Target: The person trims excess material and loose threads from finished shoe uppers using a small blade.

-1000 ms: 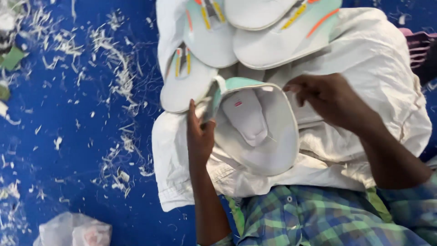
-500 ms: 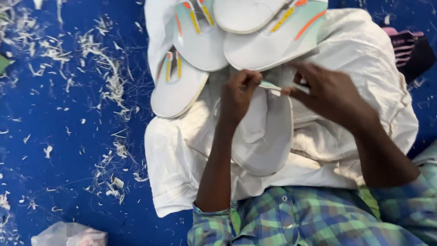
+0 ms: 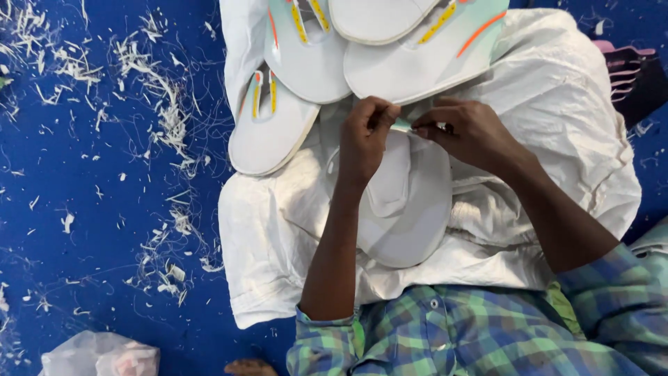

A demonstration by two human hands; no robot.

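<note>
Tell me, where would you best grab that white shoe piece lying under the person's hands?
Probably by the far edge of the white shoe piece, where the left hand and right hand already pinch it with their fingers. Come from above at that end: the piece lies flat on the white cloth, and its near rounded end sits between the forearms.

Five white sandal soles were counted: one (image 3: 407, 209) under the two hands, four (image 3: 268, 129) stacked just beyond them.

- My fingers (image 3: 381, 115) hide the top edge of the white foam sole (image 3: 407, 209).
- The frame's top crops two pale-green sandals with yellow straps (image 3: 417, 59).
</note>
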